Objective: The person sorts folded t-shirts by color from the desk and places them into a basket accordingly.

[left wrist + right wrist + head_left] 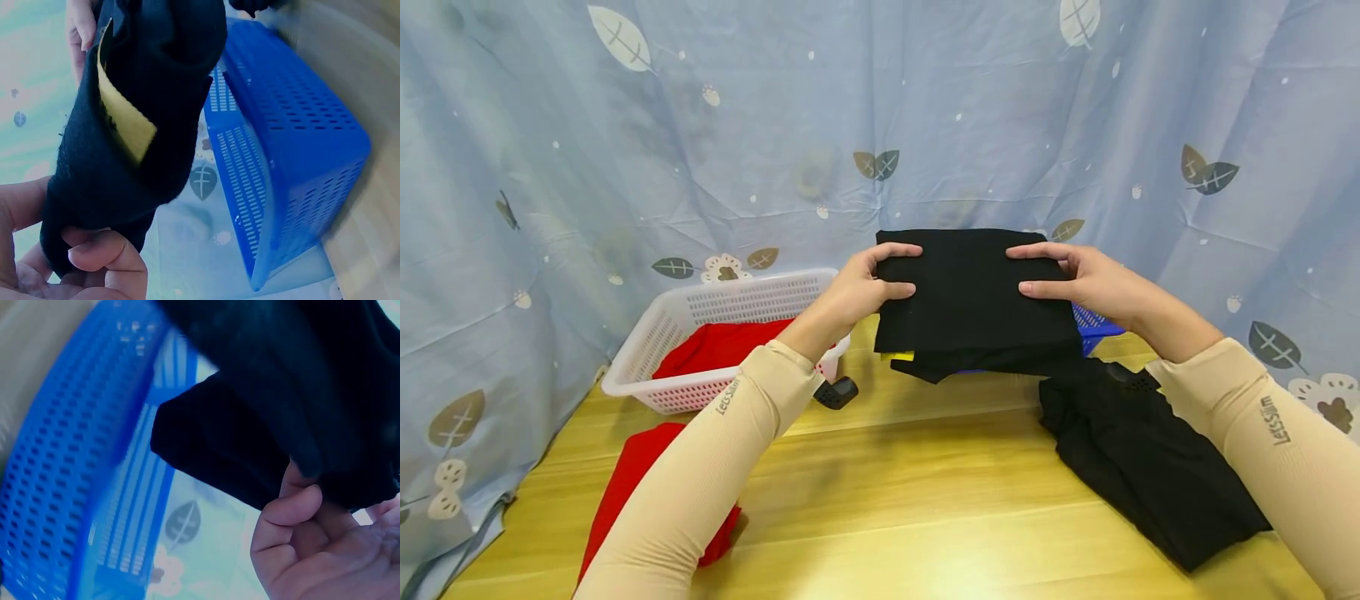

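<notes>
A folded black garment (973,304) hangs in the air between both hands, its flat side facing me. My left hand (863,286) grips its left edge, thumb on the near face. On the opposite edge my right hand (1097,282) pinches the cloth the same way. A yellow patch (125,122) shows inside the folds in the left wrist view. Behind and below the garment stands a blue perforated basket (59,469), mostly hidden by it in the head view. The right wrist view shows the right fingers (281,531) curled round the dark cloth.
At the left, a white basket (625,375) contains a red garment (722,343). Another red cloth (643,458) lies on the wooden table (880,500), partly under the left forearm. A second black garment (1150,467) lies at the right. A blue leaf-patterned curtain (805,108) hangs behind.
</notes>
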The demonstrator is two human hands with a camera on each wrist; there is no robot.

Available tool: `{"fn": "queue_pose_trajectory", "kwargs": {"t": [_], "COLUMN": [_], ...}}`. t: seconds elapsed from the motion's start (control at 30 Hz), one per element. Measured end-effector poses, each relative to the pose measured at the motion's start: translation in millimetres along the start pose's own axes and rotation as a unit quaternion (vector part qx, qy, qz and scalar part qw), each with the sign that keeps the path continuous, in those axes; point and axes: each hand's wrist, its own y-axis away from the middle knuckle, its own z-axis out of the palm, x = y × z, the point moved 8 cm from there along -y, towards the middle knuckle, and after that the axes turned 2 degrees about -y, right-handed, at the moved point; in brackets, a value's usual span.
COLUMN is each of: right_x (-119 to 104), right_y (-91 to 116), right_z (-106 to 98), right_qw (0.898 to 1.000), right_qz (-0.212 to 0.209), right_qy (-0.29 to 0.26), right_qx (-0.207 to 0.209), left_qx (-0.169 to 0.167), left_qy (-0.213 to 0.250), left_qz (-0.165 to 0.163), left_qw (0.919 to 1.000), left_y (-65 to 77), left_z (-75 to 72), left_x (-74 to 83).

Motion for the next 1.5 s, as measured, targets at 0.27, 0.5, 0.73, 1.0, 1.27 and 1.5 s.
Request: {"fn": "queue_pose_trajectory", "kwargs": {"t": [0.27, 0.5, 0.73, 1.0, 1.27, 1.5], "right_x": [12, 21, 36, 52, 69, 81], "right_y": [-20, -37, -55, -65, -68, -68], "right_z": [-29, -41, -50, -50, -39, -32], "right_qw": [0.999, 0.997, 0.995, 0.99, 0.982, 0.975], "right_qz": [0.022, 0.045, 0.059, 0.064, 0.066, 0.068], "right_qy": [0.041, 0.046, 0.067, 0.116, 0.172, 0.209], "right_qx": [0.023, 0.033, 0.047, 0.056, 0.035, 0.017], "left_qx": [0.03, 0.063, 0.101, 0.118, 0.088, 0.058], "left_qy": [-0.032, -0.047, -0.081, -0.141, -0.208, -0.285], "left_qz": [0.004, 0.018, 0.025, -0.015, -0.059, -0.046], "left_qw": [0.999, 0.9968, 0.9913, 0.9829, 0.9724, 0.9556], "left_y": [-41.6, -69.4, -88.9, -101.5, -107.7, -107.2], "left_z": [8.2, 14.6, 22.2, 34.7, 48.0, 55.0], "left_x": [3.8, 3.1, -3.5, -23.0, -46.8, -53.8]}}
